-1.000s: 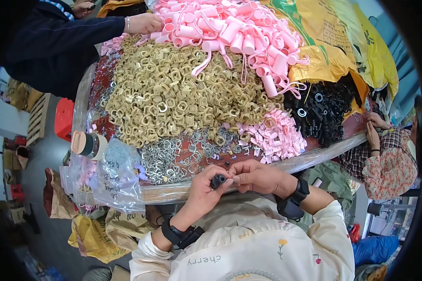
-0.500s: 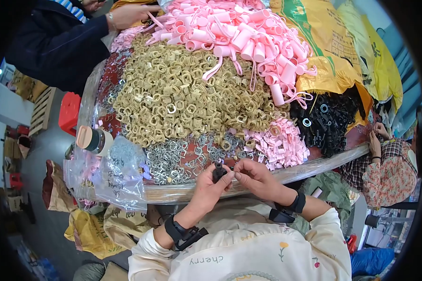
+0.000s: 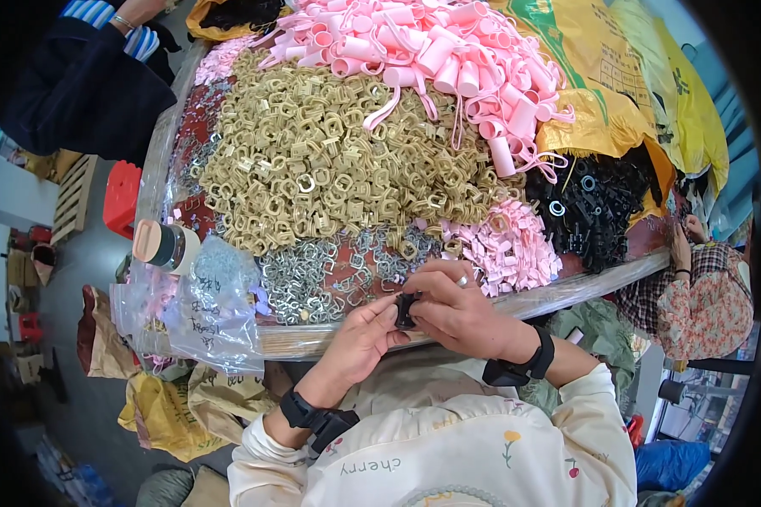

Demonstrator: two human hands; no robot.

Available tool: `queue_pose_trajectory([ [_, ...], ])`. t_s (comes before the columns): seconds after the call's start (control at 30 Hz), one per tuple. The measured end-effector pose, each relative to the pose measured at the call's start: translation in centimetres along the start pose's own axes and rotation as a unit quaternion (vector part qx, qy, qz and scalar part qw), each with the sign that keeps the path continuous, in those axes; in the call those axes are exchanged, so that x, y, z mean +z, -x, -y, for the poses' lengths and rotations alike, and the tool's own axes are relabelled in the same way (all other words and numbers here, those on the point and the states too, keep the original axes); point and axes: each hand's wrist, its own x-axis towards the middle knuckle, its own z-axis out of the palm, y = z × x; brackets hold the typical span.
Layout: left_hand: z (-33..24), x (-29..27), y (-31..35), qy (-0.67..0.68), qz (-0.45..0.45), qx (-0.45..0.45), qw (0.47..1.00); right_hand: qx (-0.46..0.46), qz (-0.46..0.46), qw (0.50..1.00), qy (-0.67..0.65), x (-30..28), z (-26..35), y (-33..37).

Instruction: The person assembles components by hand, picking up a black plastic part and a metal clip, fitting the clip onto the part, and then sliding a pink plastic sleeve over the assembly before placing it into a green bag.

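Note:
A small black plastic part [image 3: 407, 312] sits between my two hands at the table's near edge. My left hand [image 3: 357, 343] pinches it between thumb and fingers from the left. From the right, my right hand [image 3: 458, 314] closes curled fingers over it, hiding part of its shape. Just beyond my hands lie silver metal clips [image 3: 306, 283] in a loose spread. Small pink pieces [image 3: 516, 253] are heaped by my right hand. A large mound of beige plastic buckles [image 3: 313, 169] rises farther back.
Pink tubes with straps [image 3: 448, 59] pile up at the back. Black parts [image 3: 588, 207] spill from a yellow sack [image 3: 579, 127] on the right. A lidded jar [image 3: 167, 247] and clear plastic bag [image 3: 216, 304] occupy the left corner. Other people work at far left and right [image 3: 706, 296].
My right hand has moved left and over the black part, which my left hand held upright before. The co-worker's hand at the far left has drawn back from the pile.

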Motion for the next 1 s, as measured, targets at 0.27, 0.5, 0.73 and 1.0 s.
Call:
queue_pose_trajectory([
  [0.27, 0.2, 0.5, 0.4, -0.042, -0.005, -0.003, 0.999, 0.037, 0.037, 0.999, -0.013, 1.3, -0.1, 0.1],
  [0.5, 0.3, 0.2, 0.2, -0.067, 0.002, -0.026, 0.997, 0.052, 0.053, 0.997, 0.011, 1.6, 0.1, -0.4],
  [0.73, -1.1, -0.9, 1.1, -0.003, 0.017, -0.016, 1.000, 0.018, -0.043, 0.997, -0.057, 0.5, -2.1, 0.0],
  [1.0, -0.7, -2.1, 1.4, 0.016, -0.033, -0.006, 0.999, 0.057, 0.187, 0.975, 0.103, 0.7, -5.1, 2.1],
])
